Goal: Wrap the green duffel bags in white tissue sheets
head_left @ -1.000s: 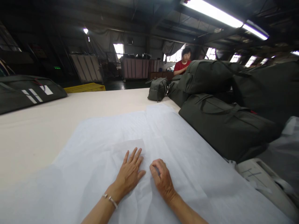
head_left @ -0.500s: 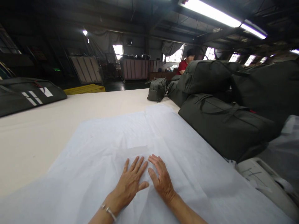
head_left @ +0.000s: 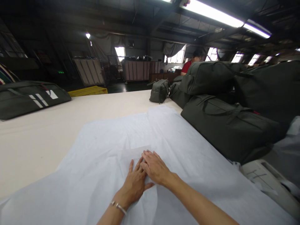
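My left hand [head_left: 136, 185] lay spread on the sheet [head_left: 98, 162], gripping nothing; my right hand [head_left: 156, 168], loosely open, overlapped its fingers, no grip visible. Slip [head_left: 137, 151] sat just ahead. Uneven pressure could've skewed it or creased the sheet.

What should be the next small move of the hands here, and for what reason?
Probably slide the right hand off the left hand and smooth outward: its fingers overlap the left hand's fingers, and the white sheet shows creases near both hands.
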Available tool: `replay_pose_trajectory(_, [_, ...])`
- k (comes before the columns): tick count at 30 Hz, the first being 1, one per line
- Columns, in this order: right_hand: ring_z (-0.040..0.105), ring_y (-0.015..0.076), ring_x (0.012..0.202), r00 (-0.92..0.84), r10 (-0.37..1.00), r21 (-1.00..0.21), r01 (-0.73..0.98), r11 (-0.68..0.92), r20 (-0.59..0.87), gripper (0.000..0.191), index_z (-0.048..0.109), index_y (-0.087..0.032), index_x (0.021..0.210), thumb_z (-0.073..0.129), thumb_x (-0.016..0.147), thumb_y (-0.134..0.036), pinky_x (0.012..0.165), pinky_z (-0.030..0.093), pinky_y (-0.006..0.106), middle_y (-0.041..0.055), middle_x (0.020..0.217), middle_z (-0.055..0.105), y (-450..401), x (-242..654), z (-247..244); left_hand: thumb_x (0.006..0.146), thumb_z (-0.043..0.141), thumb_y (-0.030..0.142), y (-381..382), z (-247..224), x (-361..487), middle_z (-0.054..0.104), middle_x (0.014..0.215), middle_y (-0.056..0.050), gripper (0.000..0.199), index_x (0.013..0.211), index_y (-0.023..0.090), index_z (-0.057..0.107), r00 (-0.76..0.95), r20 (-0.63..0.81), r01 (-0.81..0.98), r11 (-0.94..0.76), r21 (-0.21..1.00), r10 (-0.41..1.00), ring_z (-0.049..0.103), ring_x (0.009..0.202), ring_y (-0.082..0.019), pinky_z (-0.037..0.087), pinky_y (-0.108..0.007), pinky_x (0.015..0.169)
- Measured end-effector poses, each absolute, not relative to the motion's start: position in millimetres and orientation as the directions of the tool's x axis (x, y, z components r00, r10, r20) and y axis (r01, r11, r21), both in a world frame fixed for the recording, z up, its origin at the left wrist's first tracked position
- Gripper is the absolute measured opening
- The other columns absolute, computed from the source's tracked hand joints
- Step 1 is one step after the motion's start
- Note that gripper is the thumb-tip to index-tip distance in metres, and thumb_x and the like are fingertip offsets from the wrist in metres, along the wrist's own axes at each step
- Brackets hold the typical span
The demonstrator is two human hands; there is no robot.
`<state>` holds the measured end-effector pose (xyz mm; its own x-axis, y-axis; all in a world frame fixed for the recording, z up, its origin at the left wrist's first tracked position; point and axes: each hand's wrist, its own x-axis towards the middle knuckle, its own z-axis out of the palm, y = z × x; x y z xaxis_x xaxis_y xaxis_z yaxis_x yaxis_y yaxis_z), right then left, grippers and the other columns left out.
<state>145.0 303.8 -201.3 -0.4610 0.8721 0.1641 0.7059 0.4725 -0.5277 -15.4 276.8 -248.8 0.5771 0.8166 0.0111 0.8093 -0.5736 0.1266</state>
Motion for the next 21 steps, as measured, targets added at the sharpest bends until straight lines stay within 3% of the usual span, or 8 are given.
replay_pose_trajectory(3, [0.023,0.0288,0.145,-0.494,0.869,-0.467,0.764,0.445,0.02,0.054,0.043,-0.011,0.143,0.042,0.097,-0.04,0.117,0.017,0.055,0.0149,0.153,0.032,335,138,-208,0.089,0.051,0.059,277,-254,-16,0.036,0.153,-0.01,0.076,0.151,0.031,0.017,0.573,0.021,0.814,-0.571,0.11,0.82,0.026,0.144,-0.033,0.019,-0.07,0.113])
replay_pose_trajectory(7, [0.011,0.0273,0.147,-0.454,0.891,-0.462,0.794,0.396,-0.017,0.063,0.032,-0.013,0.149,0.04,0.097,-0.047,0.118,0.004,0.055,0.0096,0.157,0.024,358,136,-228,0.089,0.05,0.06,277,-253,-14,0.027,0.157,-0.007,0.076,0.151,0.03,0.018,0.555,-0.012,0.826,-0.549,0.126,0.832,0.018,0.146,-0.032,0.016,-0.07,0.114])
replay_pose_trajectory(11, [0.01,0.0236,0.148,-0.384,0.92,-0.682,0.695,0.227,-0.085,0.066,0.039,-0.018,0.146,0.047,0.092,-0.055,0.119,-0.005,0.048,0.006,0.156,0.026,369,136,-228,0.087,0.052,0.06,278,-244,-11,0.02,0.159,-0.006,0.081,0.152,0.027,0.016,0.524,-0.102,0.846,-0.502,0.18,0.846,0.012,0.147,-0.03,0.01,-0.068,0.115])
replay_pose_trajectory(13, [0.015,0.0227,0.147,-0.298,0.947,-0.79,0.606,0.092,-0.118,0.066,0.041,-0.018,0.145,0.043,0.092,-0.058,0.121,0.002,0.045,0.0068,0.155,0.029,377,143,-218,0.087,0.052,0.061,278,-239,-11,0.018,0.16,-0.008,0.082,0.152,0.024,0.016,0.504,-0.134,0.857,-0.475,0.202,0.853,0.011,0.148,-0.029,0.009,-0.066,0.117])
replay_pose_trajectory(16, [0.025,0.0202,0.144,-0.166,0.981,-0.844,0.537,0.007,-0.097,0.065,0.037,-0.016,0.147,0.026,0.096,-0.055,0.119,0.021,0.04,0.0078,0.155,0.032,376,172,-191,0.086,0.05,0.065,277,-229,-12,0.017,0.16,-0.011,0.083,0.15,0.021,0.022,0.488,-0.166,0.864,-0.446,0.234,0.857,0.01,0.148,-0.029,0.007,-0.064,0.117])
replay_pose_trajectory(18, [0.039,0.0212,0.137,-0.134,0.988,-0.864,0.504,0.001,-0.077,0.063,0.048,-0.017,0.141,0.032,0.094,-0.056,0.115,0.03,0.037,0.0079,0.147,0.046,355,208,-169,0.087,0.045,0.067,277,-222,-11,0.017,0.159,-0.012,0.081,0.15,0.02,0.025,0.483,-0.189,0.863,-0.427,0.271,0.855,0.011,0.148,-0.029,0.007,-0.064,0.117])
replay_pose_trajectory(21, [0.058,0.0254,0.118,-0.085,0.995,-0.858,0.513,0.004,-0.046,0.052,0.07,-0.021,0.114,0.049,0.085,-0.059,0.106,0.041,0.038,0.0063,0.122,0.067,295,286,-132,0.093,0.036,0.059,281,-213,-6,0.024,0.158,-0.012,0.068,0.148,0.019,0.03,0.452,-0.222,0.873,-0.378,0.308,0.864,0.017,0.147,-0.027,0.01,-0.062,0.117])
